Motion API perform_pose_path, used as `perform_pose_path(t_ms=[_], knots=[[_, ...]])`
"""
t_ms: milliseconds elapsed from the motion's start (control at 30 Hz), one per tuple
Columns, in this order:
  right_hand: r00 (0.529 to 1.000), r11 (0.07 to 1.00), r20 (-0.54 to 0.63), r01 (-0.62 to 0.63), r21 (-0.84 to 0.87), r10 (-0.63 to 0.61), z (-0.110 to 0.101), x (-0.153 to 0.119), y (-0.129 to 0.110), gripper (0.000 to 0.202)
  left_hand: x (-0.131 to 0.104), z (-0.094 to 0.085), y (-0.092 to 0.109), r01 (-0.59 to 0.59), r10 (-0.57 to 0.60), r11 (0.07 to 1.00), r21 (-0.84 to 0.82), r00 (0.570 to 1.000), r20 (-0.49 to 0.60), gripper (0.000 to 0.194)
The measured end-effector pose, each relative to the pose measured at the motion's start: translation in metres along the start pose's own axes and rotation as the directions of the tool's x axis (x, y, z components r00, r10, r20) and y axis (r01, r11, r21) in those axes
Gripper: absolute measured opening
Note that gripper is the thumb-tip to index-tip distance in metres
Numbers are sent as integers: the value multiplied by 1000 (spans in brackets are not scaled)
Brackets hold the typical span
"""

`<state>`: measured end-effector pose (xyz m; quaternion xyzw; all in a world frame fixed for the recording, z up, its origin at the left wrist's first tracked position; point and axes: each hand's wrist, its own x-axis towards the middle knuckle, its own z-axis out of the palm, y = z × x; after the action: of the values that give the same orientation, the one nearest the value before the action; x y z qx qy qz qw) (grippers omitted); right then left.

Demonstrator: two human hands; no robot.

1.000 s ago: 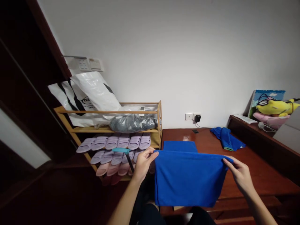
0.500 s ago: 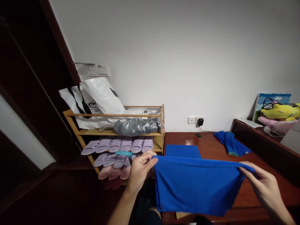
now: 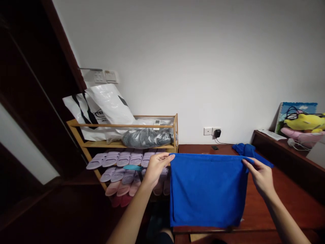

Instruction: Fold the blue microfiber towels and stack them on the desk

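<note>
1 blue cloth (image 3: 208,189), hanging flat, table (image 3: 256,203) behind. Yr L hand (image 3: 156,169): thumb & fingers pinching top L corner. Yr R hand (image 3: 262,176): ditto, nr top R corner. Step, seemingly: holding cloth spread; next move prob. calls for even tension.

On the white bag (image 3: 98,118) atop the wooden rack (image 3: 111,144), partial black letters read "YTE"; the smaller print beneath them is too blurred to make out.
</note>
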<state>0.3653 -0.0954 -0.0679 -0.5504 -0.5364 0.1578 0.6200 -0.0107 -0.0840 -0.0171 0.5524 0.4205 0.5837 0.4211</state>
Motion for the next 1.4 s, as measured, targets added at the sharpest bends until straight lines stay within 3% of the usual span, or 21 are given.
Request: perform_pose_path(t_ms=[167, 300, 467, 700, 867, 1200, 1400], knots=[[994, 997, 94, -61, 40, 57, 24, 24, 21, 43, 29, 2, -31, 166, -165, 986, -17, 984, 67, 36], [972, 993, 203, -119, -9, 118, 39, 43, 53, 47, 54, 9, -60, 273, -270, 961, -34, 961, 62, 38], [965, 979, 207, -129, -156, 160, 52, 61, 93, 45, 76, 16, -87, 353, -352, 935, -11, 934, 55, 31], [940, 956, 245, -182, -231, 239, 71, 76, 117, 40, 106, 17, -121, 415, -416, 909, 17, 909, 33, 25], [918, 931, 233, -260, -257, 320, 92, 84, 142, 39, 129, 24, -159, 477, -477, 879, 4, 879, -4, 26], [885, 922, 271, -338, -188, 380, 133, 86, 212, 38, 146, 33, -227, 488, -486, 866, 107, 873, -43, 35], [901, 924, 275, -260, -280, 337, 157, 70, 236, 54, 137, 48, -255, 360, -379, 866, 348, 925, -15, 56]])
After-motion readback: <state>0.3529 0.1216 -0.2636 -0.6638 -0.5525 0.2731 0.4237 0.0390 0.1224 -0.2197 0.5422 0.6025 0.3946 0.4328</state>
